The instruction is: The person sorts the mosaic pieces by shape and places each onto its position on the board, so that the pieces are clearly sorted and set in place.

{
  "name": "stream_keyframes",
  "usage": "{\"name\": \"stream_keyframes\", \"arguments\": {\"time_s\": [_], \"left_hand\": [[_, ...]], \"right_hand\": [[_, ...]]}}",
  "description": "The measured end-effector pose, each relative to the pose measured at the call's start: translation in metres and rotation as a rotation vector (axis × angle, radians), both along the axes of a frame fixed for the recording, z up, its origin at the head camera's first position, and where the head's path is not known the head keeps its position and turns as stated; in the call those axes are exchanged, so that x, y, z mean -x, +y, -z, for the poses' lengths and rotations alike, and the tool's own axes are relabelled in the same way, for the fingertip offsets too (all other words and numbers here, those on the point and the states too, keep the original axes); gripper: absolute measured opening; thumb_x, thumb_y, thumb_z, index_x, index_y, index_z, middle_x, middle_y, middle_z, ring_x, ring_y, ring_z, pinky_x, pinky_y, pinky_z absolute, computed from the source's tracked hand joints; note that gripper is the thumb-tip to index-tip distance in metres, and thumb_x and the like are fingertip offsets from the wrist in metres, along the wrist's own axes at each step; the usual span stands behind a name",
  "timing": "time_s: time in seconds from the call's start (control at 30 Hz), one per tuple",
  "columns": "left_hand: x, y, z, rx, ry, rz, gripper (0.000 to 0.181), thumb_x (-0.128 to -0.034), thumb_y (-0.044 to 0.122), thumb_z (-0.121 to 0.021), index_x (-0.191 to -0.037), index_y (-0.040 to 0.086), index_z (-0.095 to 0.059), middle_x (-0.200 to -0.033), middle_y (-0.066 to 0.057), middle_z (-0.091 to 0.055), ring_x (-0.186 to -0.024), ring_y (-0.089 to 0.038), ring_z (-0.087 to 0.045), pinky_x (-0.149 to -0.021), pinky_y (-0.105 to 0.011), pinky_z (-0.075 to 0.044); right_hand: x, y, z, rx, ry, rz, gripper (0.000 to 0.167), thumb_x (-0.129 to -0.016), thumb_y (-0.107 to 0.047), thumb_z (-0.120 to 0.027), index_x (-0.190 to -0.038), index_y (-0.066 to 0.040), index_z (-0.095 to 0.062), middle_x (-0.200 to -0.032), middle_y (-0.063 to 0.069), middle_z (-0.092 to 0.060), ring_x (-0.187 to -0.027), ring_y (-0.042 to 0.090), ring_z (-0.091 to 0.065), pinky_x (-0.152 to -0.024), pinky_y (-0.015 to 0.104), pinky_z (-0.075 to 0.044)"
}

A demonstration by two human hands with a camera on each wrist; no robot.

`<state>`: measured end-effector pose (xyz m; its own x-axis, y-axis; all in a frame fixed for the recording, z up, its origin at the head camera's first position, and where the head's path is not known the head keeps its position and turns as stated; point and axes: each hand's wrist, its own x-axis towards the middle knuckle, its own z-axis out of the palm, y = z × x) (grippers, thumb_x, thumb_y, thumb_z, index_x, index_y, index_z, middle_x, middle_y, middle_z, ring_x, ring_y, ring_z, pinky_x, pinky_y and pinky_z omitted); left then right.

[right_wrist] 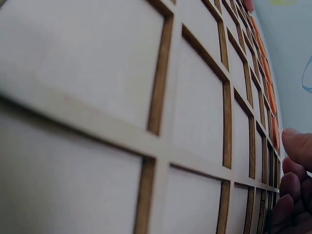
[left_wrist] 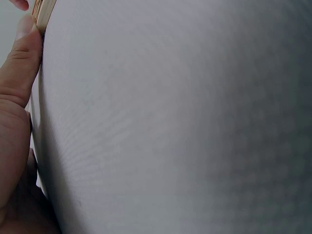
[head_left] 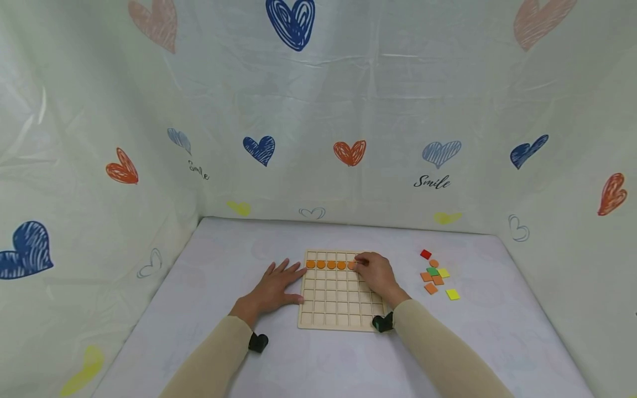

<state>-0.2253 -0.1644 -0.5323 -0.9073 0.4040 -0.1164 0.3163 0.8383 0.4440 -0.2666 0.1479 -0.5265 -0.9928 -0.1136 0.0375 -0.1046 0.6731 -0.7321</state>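
A pale wooden grid board (head_left: 320, 303) lies on the table, with several orange discs (head_left: 320, 265) in a row near its far edge. At the row's right end, my right hand (head_left: 378, 273) has its thumb and fingertips on another orange disc (head_left: 351, 266), seemingly pinching it; the fingers partly hide it. My left hand (head_left: 272, 288) lies flat with fingers spread, its thumb and index finger touching the board's left edge. In the left wrist view, that thumb (left_wrist: 24, 53) meets the board's side. The right wrist view shows curled fingers beside the grid.
Right of the board are loose pieces: a red tile (head_left: 425, 254), an orange disc (head_left: 434, 263), a green piece (head_left: 432, 271), yellow tiles (head_left: 453, 294) and orange tiles (head_left: 431, 288). A white curtain (head_left: 308, 99) with printed hearts surrounds the table (head_left: 239, 243) at the back and sides.
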Motion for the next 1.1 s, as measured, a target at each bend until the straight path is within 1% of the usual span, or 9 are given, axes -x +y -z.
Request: {"name": "stream_keyframes", "arguments": {"time_s": [0.3, 0.6, 0.8, 0.87, 1.1], "left_hand": [[-0.001, 0.001, 0.001, -0.003, -0.003, -0.01, 0.088, -0.0875, 0.057, -0.078, -0.162, 0.026, -0.045, -0.172, -0.002, -0.035, -0.164, -0.034, -0.016, -0.134, -0.058, -0.006], [-0.001, 0.001, 0.001, 0.001, -0.002, -0.01, 0.088, -0.0876, 0.057, -0.078, -0.162, 0.027, -0.044, -0.172, -0.002, -0.035, -0.164, -0.033, -0.015, -0.134, -0.057, -0.006], [0.0, 0.0, 0.002, 0.001, 0.006, -0.009, 0.088, -0.0877, 0.058, -0.077, -0.162, 0.027, -0.044, -0.172, -0.001, -0.035, -0.165, -0.033, -0.015, -0.134, -0.057, -0.006], [-0.001, 0.0, 0.002, 0.008, -0.002, -0.013, 0.088, -0.0881, 0.059, -0.076, -0.163, 0.028, -0.043, -0.173, 0.0, -0.033, -0.165, -0.031, -0.014, -0.135, -0.056, -0.004], [-0.002, 0.001, 0.0, -0.007, -0.007, -0.012, 0.087, -0.0881, 0.056, -0.078, -0.163, 0.026, -0.044, -0.172, -0.002, -0.035, -0.165, -0.034, -0.015, -0.134, -0.057, -0.005]], "right_hand": [[0.001, 0.005, 0.0, 0.002, 0.019, 0.022, 0.027, -0.099, -0.014, -0.071, -0.123, -0.003, -0.076, -0.112, 0.013, -0.074, -0.101, 0.027, -0.069, -0.091, 0.048, -0.06], [0.004, 0.021, -0.001, -0.021, 0.012, 0.031, 0.027, -0.1, -0.017, -0.071, -0.124, -0.004, -0.075, -0.113, 0.01, -0.074, -0.101, 0.025, -0.066, -0.091, 0.046, -0.059], [0.004, 0.032, -0.004, -0.055, 0.005, 0.068, 0.027, -0.102, -0.018, -0.069, -0.124, -0.004, -0.075, -0.109, 0.011, -0.071, -0.096, 0.024, -0.062, -0.084, 0.04, -0.058], [0.005, 0.036, -0.005, -0.069, 0.01, 0.081, 0.027, -0.102, -0.018, -0.07, -0.124, -0.004, -0.074, -0.108, 0.011, -0.07, -0.095, 0.024, -0.061, -0.082, 0.038, -0.057], [0.007, 0.055, -0.009, -0.097, 0.016, 0.126, 0.028, -0.102, -0.017, -0.07, -0.126, -0.004, -0.074, -0.11, 0.011, -0.069, -0.097, 0.026, -0.06, -0.079, 0.035, -0.054]]}}
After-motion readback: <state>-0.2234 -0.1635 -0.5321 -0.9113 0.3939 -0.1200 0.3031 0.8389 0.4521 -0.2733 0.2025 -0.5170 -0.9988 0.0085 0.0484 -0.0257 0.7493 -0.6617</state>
